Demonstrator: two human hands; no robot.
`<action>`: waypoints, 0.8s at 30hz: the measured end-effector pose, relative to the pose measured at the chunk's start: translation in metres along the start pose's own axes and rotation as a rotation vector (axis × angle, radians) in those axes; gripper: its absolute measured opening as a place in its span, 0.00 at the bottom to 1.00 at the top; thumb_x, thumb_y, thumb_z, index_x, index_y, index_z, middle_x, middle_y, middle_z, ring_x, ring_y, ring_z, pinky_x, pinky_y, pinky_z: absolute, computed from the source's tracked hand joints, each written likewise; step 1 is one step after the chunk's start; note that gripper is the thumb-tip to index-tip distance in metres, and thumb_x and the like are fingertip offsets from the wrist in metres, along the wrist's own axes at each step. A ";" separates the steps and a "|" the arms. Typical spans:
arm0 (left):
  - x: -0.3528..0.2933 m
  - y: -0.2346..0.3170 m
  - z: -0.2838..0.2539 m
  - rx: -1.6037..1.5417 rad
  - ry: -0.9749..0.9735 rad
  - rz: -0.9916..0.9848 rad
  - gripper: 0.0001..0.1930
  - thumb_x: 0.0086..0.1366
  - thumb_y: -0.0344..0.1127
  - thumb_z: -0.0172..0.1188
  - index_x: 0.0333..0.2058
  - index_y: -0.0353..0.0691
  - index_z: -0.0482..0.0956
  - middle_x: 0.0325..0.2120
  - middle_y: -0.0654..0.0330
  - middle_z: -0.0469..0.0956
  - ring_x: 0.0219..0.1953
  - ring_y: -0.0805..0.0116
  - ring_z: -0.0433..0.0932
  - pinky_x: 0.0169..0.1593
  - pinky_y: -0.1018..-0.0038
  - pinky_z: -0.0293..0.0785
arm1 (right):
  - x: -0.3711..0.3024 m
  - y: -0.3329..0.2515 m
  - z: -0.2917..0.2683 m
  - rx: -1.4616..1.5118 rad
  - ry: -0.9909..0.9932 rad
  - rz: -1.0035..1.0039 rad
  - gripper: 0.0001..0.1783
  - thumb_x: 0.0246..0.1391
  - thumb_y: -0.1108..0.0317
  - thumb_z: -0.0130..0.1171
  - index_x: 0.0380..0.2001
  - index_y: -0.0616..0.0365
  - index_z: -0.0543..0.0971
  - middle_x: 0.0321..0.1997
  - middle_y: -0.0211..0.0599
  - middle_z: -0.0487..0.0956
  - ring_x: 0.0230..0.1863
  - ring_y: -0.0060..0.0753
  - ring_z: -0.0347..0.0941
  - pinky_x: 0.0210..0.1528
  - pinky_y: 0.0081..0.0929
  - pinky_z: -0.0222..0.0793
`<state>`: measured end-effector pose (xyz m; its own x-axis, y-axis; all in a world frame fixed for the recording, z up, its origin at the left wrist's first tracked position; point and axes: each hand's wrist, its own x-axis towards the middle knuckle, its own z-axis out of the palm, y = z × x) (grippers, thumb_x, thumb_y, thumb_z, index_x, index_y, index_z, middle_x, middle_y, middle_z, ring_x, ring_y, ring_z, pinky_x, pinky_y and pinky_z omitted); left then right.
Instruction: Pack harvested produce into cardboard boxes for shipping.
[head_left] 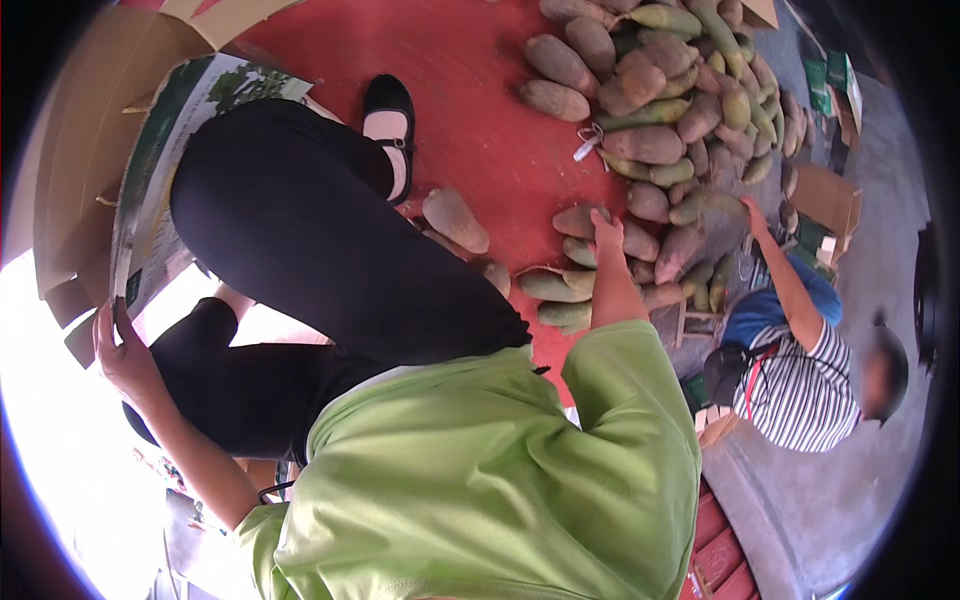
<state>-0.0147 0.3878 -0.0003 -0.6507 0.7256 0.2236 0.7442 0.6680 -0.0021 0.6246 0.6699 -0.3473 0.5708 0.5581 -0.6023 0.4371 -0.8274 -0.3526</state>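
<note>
At the left, my left hand is closed on the edge of an open cardboard box with a printed green and white side. My right hand reaches out over the vegetables, fingers stretched and slightly apart. It is next to a brownish-red, long, thick root vegetable at the near side of a large pile, and I cannot tell whether it touches it. Green vegetables of similar shape lie just nearer. Another brownish one rests apart on the red floor covering, beside my leg.
The main pile of brownish and green vegetables spreads across the far right of the red floor covering. A person in a striped shirt reaches into it from the right. More cardboard boxes stand behind that person. My leg extends between box and pile.
</note>
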 end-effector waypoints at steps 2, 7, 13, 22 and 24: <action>-0.005 0.008 -0.002 0.008 -0.007 -0.046 0.08 0.64 0.32 0.58 0.40 0.37 0.80 0.37 0.56 0.81 0.38 0.60 0.81 0.42 0.71 0.75 | -0.017 -0.017 0.002 0.098 -0.047 0.123 0.47 0.39 0.54 0.74 0.62 0.50 0.62 0.63 0.39 0.64 0.56 0.45 0.67 0.44 0.45 0.71; -0.001 0.023 0.000 -0.065 -0.031 -0.114 0.09 0.64 0.28 0.57 0.42 0.41 0.80 0.39 0.57 0.81 0.42 0.62 0.81 0.45 0.71 0.76 | 0.020 0.007 0.013 -0.135 0.170 -0.315 0.47 0.33 0.60 0.78 0.59 0.48 0.66 0.60 0.40 0.67 0.53 0.46 0.71 0.47 0.49 0.72; 0.001 0.049 -0.013 -0.080 -0.057 -0.213 0.15 0.56 0.20 0.55 0.41 0.42 0.80 0.40 0.58 0.80 0.43 0.59 0.79 0.46 0.69 0.75 | -0.031 -0.032 0.042 0.378 0.071 0.240 0.48 0.34 0.69 0.76 0.59 0.41 0.61 0.57 0.38 0.69 0.49 0.48 0.72 0.40 0.50 0.74; 0.012 0.058 -0.027 -0.067 -0.100 -0.170 0.15 0.52 0.20 0.56 0.37 0.42 0.82 0.37 0.60 0.80 0.41 0.60 0.79 0.46 0.67 0.74 | -0.066 -0.079 0.041 0.372 -0.389 0.108 0.41 0.40 0.71 0.72 0.57 0.41 0.62 0.48 0.32 0.72 0.41 0.38 0.72 0.35 0.41 0.72; 0.014 0.056 -0.027 -0.082 -0.109 -0.183 0.15 0.52 0.19 0.56 0.37 0.41 0.81 0.38 0.59 0.80 0.42 0.60 0.79 0.46 0.67 0.74 | -0.090 -0.114 0.044 0.312 -0.454 -0.037 0.40 0.41 0.70 0.72 0.57 0.42 0.62 0.47 0.32 0.72 0.40 0.36 0.72 0.35 0.40 0.72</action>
<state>0.0216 0.4308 0.0289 -0.7853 0.6098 0.1066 0.6188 0.7779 0.1092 0.4926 0.7113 -0.2843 0.1714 0.5615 -0.8095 0.1846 -0.8254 -0.5335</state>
